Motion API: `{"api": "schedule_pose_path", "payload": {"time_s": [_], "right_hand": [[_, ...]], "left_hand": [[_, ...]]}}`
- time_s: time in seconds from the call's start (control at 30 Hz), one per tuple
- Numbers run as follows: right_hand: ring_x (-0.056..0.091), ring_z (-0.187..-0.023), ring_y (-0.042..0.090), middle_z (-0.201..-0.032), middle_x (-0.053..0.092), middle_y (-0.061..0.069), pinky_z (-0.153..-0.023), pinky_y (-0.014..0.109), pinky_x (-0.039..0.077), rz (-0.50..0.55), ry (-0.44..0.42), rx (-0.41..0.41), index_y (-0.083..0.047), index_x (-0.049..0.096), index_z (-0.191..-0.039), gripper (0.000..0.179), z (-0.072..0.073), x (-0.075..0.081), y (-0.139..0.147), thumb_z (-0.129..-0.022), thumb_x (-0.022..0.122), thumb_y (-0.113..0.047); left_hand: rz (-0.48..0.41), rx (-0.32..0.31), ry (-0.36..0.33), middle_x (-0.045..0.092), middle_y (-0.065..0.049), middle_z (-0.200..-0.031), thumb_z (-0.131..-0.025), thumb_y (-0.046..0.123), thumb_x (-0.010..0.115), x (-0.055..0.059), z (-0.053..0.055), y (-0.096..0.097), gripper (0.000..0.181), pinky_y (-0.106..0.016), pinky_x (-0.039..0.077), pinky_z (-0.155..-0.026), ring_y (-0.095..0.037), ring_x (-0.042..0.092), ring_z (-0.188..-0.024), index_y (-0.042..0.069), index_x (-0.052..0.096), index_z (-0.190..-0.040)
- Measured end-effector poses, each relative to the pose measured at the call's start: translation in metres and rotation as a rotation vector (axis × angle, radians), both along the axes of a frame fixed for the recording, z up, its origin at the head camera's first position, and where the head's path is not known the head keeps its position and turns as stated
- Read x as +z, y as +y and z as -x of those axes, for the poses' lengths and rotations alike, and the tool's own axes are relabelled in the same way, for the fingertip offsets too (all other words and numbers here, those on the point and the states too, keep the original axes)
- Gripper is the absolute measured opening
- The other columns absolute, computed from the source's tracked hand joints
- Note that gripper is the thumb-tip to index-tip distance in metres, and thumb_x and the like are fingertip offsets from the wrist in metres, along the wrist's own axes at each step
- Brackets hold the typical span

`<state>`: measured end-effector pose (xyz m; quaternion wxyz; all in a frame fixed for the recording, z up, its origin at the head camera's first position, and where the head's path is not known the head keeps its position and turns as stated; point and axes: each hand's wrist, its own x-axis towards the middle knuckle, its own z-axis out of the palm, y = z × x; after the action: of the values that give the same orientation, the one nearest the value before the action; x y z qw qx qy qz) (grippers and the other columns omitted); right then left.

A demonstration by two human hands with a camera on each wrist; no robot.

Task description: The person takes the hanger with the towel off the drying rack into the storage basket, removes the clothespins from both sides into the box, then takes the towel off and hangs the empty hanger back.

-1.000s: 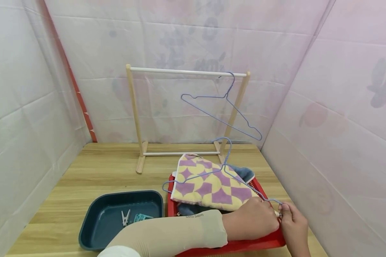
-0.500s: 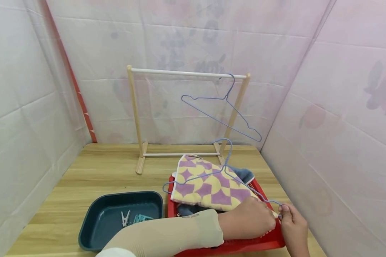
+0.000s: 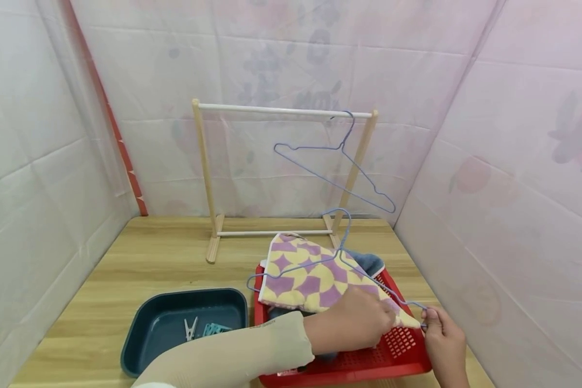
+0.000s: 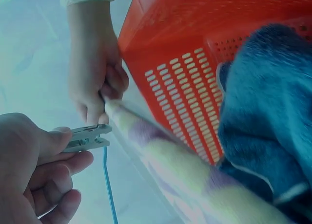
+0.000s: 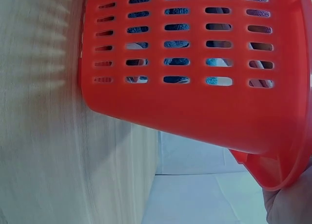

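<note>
My left hand (image 3: 351,320) pinches a pale grey clothespin (image 4: 87,138) between thumb and fingers, plain in the left wrist view. The clothespin's tip points at my right hand (image 3: 446,337), close to the blue wire of a hanger (image 3: 340,250). With my right hand I pinch that hanger's right end and the corner of a purple-and-yellow patterned towel (image 3: 300,269). The towel stretches from there across the red basket (image 3: 393,372), under the hanger. A dark blue fuzzy cloth (image 4: 268,117) lies inside the basket. In the right wrist view the basket wall hides most of my right hand.
A wooden rack (image 3: 281,110) stands at the back with another blue hanger (image 3: 310,170) on its bar. Left of the basket is a dark teal tray (image 3: 136,328) holding a white clothespin (image 3: 190,328) and several teal clips (image 3: 215,327). Sheeted walls enclose the table.
My left hand has drawn back to the left, away from my right hand, uncovering the towel's corner and more of the basket. The right hand and hanger stay nearly in place.
</note>
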<state>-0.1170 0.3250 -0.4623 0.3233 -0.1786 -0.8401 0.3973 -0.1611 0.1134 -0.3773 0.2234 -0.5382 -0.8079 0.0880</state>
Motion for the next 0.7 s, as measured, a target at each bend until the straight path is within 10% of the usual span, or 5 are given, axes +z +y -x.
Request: {"api": "schedule_pose_path", "payload": {"time_s": [0.3, 0.7], "right_hand": [[0.044, -0.062, -0.002, -0.066, 0.055, -0.006, -0.059, 0.015, 0.035, -0.017, -0.018, -0.007, -0.001, 0.066, -0.086, 0.02, 0.001, 0.0, -0.001, -0.102, 0.055, -0.006], [0.044, -0.062, -0.005, -0.068, 0.059, -0.001, -0.059, 0.013, 0.035, -0.024, -0.014, -0.012, 0.001, 0.066, -0.087, 0.021, 0.001, 0.002, 0.002, -0.103, 0.055, -0.007]], "left_hand": [[-0.276, 0.001, 0.019, 0.061, 0.015, -0.074, -0.098, 0.041, 0.063, -0.008, 0.022, -0.041, 0.02, -0.02, 0.027, -0.041, 0.001, 0.051, -0.054, 0.028, 0.068, -0.084], [-0.404, 0.086, -0.165, 0.075, 0.01, -0.106, -0.096, 0.044, 0.066, -0.006, 0.034, -0.092, 0.029, -0.02, 0.056, -0.069, -0.003, 0.071, -0.094, 0.022, 0.075, -0.113]]}}
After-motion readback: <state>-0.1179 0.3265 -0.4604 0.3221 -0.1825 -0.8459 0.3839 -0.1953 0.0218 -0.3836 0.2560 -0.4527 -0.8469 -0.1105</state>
